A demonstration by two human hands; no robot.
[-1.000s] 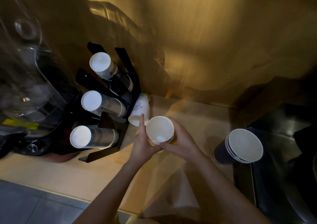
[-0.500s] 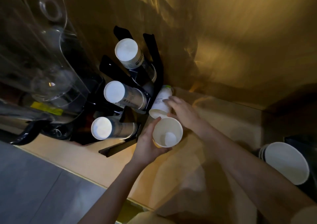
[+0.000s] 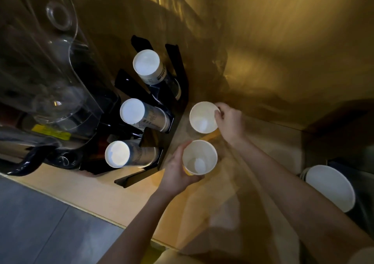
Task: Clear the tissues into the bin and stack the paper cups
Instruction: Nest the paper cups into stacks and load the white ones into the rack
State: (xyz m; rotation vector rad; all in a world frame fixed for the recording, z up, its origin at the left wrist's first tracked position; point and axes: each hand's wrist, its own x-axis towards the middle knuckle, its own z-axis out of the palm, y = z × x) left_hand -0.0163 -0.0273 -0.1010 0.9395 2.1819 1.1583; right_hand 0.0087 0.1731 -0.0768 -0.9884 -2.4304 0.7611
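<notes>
My left hand [image 3: 178, 170] grips a paper cup [image 3: 199, 157] with a white inside and a yellow outside, held upright over the wooden counter [image 3: 129, 201]. Just behind it, my right hand [image 3: 229, 122] pinches the rim of a second paper cup [image 3: 203, 117], mouth turned up toward me, close to the back wall. The two cups are apart, one in front of the other. At the right edge a stack of dark-sided paper cups [image 3: 329, 187] lies tilted. No tissues or bin are visible.
A black cup dispenser rack [image 3: 153, 134] with three tubes of stacked cups stands left of my hands. Further left is a clear-domed machine [image 3: 44, 67]. A dark metal sink area [image 3: 362, 183] lies at the right. The grey floor [image 3: 40, 227] shows below the counter edge.
My right hand reached to the cup lying on its side by the rack, took it, and turned it mouth-up. My left hand kept its cup. The camera view shifted left.
</notes>
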